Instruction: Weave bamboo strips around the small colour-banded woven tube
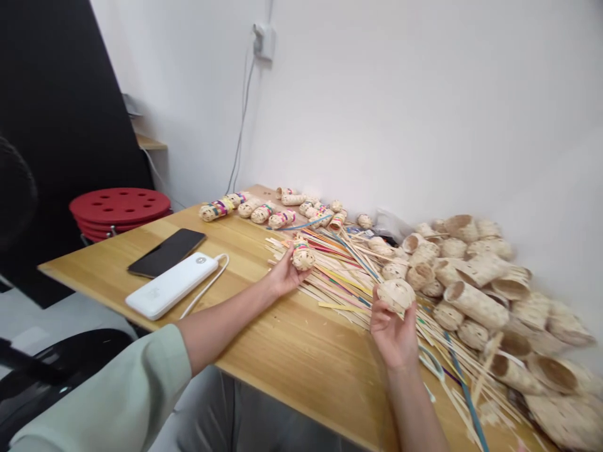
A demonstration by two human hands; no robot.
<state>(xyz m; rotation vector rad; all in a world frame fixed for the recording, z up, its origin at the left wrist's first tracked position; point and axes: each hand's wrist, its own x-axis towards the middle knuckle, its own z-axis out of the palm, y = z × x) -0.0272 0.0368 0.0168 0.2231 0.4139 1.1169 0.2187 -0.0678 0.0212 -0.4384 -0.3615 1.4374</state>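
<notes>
My left hand point(284, 277) is closed around a small woven bamboo piece with coloured bands point(303, 257), its rounded pale end turned toward me. In my right hand point(394, 337), fingers curl around a plain pale woven bamboo piece with a rounded end point(396, 295). Both pieces are held up over the table, apart from each other. Behind and between the hands lies a loose spread of thin bamboo strips point(342, 276), mostly pale with some red, yellow and blue ones.
Several banded woven pieces point(219, 209) lie along the table's far edge. A heap of plain woven tubes point(478, 304) fills the right side. Scissors point(432, 362) lie among strips. A phone point(167, 252) and white power bank point(172, 285) are at left, near red stools point(120, 204).
</notes>
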